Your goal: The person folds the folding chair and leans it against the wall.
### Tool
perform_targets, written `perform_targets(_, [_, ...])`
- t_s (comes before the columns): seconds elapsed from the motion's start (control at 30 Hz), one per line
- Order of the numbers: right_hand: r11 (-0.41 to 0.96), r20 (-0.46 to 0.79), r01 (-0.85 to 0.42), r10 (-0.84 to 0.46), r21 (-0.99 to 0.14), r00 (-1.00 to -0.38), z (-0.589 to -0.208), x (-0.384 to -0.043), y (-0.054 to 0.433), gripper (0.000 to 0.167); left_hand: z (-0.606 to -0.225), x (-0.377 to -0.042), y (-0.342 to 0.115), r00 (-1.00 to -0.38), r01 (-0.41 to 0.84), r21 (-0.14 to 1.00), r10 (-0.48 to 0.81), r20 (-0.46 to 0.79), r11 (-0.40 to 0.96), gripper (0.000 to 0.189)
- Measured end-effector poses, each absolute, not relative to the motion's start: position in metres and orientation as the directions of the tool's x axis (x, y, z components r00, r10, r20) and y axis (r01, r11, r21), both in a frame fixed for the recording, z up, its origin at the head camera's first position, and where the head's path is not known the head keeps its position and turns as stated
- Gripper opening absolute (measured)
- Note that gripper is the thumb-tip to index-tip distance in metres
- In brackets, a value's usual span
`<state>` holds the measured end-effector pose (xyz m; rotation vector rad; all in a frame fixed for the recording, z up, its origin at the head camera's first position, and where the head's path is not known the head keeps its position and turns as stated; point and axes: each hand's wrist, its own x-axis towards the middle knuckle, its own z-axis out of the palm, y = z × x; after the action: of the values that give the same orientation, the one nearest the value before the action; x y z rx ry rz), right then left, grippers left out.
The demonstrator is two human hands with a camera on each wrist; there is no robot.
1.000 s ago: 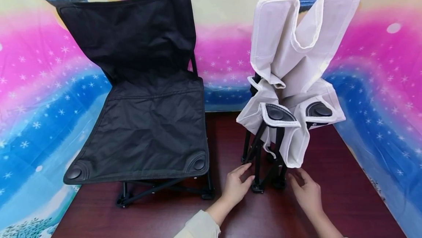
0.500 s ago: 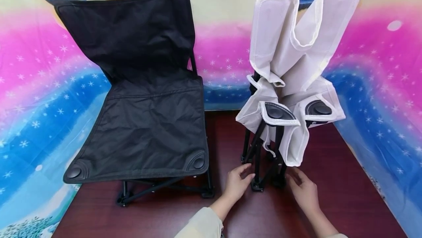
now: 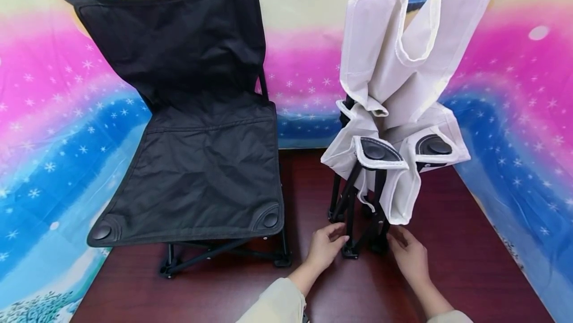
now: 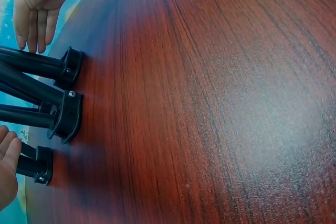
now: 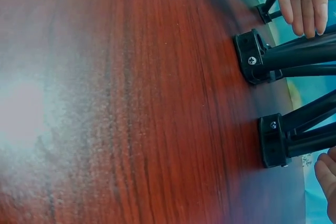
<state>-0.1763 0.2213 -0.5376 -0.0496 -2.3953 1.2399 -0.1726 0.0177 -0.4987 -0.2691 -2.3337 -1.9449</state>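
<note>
A white folding chair (image 3: 371, 54) stands partly folded on the right, its fabric bunched and its black legs drawn together. Beside its front left leg is my left hand (image 3: 323, 249), fingers loosely extended; the fingertips are close to the tubes, but contact is unclear. My right hand (image 3: 411, 258) lies by the right leg with fingers extended, its tips partly hidden behind the foot. In the left wrist view, black plastic feet (image 4: 67, 116) rest on the wood between the hands. The right wrist view shows two of the feet (image 5: 273, 140) up close.
An unfolded black folding chair (image 3: 210, 173) stands to the left, close to my left forearm. Both chairs rest on a dark red wooden tabletop (image 3: 358, 293). Behind and at the sides hangs a colourful printed cloth (image 3: 304, 64).
My right hand has shifted slightly left, closer to the chair's right leg. The left hand has barely moved. Both chairs stay in place, and the view has tilted a little.
</note>
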Motion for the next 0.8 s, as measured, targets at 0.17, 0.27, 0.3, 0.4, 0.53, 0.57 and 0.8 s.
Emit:
perform_targets(0.17, [0.604,0.317,-0.111,0.246,-0.789,-0.916,-0.516,-0.173,0.212,0.019,-0.506,-0.176,0.02,-0.98,0.193,0.969,0.082,0.182,0.156,0.025])
perform_targets(0.27, [0.584,0.333,-0.133,0.249,-0.8,-0.909,-0.521,-0.176,0.213,0.016,-0.511,-0.179,0.021,-0.982,0.18,0.972,0.079,0.17,0.149,0.025])
perform_targets(0.3, [0.575,0.338,-0.143,0.247,-0.805,-0.908,-0.524,-0.178,0.214,0.016,-0.51,-0.179,0.022,-0.984,0.171,0.975,0.078,0.161,0.143,0.025])
perform_targets(0.4, [0.551,0.342,-0.16,0.245,-0.819,-0.907,-0.541,-0.187,0.22,0.015,-0.509,-0.181,0.024,-0.985,0.163,0.979,0.073,0.155,0.126,0.025])
perform_targets(0.53, [0.542,0.327,-0.147,0.254,-0.828,-0.91,-0.552,-0.195,0.225,0.017,-0.507,-0.183,0.026,-0.985,0.167,0.979,0.059,0.16,0.12,0.023])
perform_targets(0.57, [0.55,0.32,-0.132,0.261,-0.825,-0.911,-0.547,-0.194,0.223,0.019,-0.508,-0.184,0.027,-0.986,0.164,0.979,0.051,0.159,0.12,0.023])
perform_targets(0.8, [0.573,0.232,-0.059,0.235,-0.817,-0.944,-0.511,-0.187,0.216,0.017,-0.506,-0.187,0.033,-0.99,0.14,0.982,0.009,0.14,0.13,0.023])
